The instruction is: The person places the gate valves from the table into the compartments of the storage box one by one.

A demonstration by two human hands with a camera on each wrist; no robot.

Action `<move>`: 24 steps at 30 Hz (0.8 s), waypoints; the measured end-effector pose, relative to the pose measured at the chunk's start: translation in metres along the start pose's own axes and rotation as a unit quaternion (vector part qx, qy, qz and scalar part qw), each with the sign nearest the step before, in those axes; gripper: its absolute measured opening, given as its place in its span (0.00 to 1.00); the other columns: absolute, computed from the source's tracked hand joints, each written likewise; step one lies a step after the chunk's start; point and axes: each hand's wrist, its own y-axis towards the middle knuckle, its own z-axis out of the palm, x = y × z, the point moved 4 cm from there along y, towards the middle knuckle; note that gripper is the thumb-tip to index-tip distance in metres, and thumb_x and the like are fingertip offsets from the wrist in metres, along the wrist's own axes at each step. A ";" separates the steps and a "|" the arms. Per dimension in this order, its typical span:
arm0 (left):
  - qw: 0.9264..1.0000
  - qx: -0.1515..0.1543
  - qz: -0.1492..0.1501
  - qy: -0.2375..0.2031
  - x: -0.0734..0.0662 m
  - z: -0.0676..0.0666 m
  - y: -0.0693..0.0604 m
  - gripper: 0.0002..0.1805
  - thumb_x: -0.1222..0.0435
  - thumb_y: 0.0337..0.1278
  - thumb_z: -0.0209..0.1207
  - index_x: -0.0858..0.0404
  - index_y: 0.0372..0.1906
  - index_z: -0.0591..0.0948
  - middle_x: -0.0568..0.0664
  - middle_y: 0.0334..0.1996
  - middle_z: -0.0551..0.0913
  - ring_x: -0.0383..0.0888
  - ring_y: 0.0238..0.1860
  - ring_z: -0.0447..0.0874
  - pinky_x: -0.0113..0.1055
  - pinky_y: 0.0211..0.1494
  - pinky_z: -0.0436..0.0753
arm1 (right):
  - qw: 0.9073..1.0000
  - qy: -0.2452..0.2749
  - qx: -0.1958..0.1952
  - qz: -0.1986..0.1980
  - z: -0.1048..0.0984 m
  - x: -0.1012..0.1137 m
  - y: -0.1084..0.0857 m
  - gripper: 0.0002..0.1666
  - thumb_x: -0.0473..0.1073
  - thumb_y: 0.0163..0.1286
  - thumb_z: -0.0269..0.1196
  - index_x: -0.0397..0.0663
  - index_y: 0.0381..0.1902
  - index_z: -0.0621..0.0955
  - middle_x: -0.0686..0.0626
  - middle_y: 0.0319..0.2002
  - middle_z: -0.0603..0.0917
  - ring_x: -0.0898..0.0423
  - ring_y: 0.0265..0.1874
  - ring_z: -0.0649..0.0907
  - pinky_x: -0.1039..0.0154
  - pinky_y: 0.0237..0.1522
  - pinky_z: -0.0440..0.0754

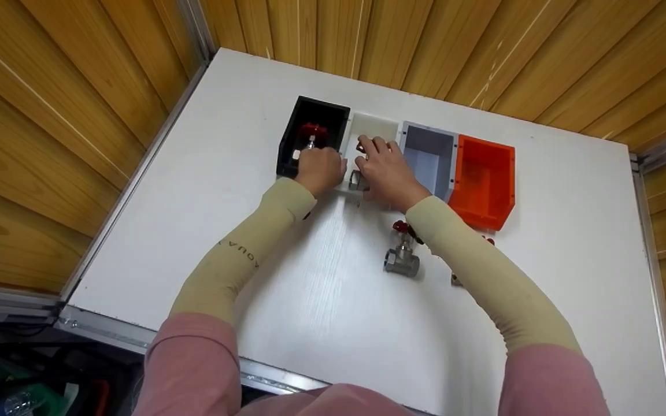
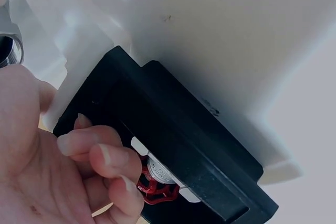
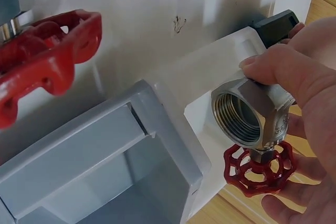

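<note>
In the right wrist view my right hand (image 3: 315,98) grips a gate valve (image 3: 274,109) with a steel threaded body and a red handwheel (image 3: 231,169). The thumb lies on the body, the fingers near the wheel. The head view has this right hand (image 1: 389,176) over the white bin (image 1: 374,124). My left hand (image 1: 319,169) is at the front of the black bin (image 1: 282,147). Its fingers curl loosely, with nothing seen between them, in the left wrist view. Just beyond those fingers, another valve (image 2: 160,171) with a red wheel lies inside the black bin.
Right of the white bin stand a grey bin (image 1: 425,159) and an orange bin (image 1: 486,179). A tee-shaped valve (image 1: 402,263) lies on the white table (image 1: 310,300) before them. Another, mostly hidden valve (image 1: 456,280) lies by the right forearm. Wooden panels (image 1: 425,46) border the table.
</note>
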 end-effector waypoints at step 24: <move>1.000 0.004 0.000 0.008 0.000 0.003 0.003 0.28 0.48 0.72 0.40 0.62 0.31 0.83 0.53 0.34 0.86 0.52 0.35 0.87 0.47 0.35 0.82 | 1.000 -0.007 0.008 0.027 0.004 -0.012 0.012 0.35 0.52 0.47 0.77 0.40 0.48 0.78 0.39 0.68 0.63 0.39 0.61 0.68 0.43 0.56 0.68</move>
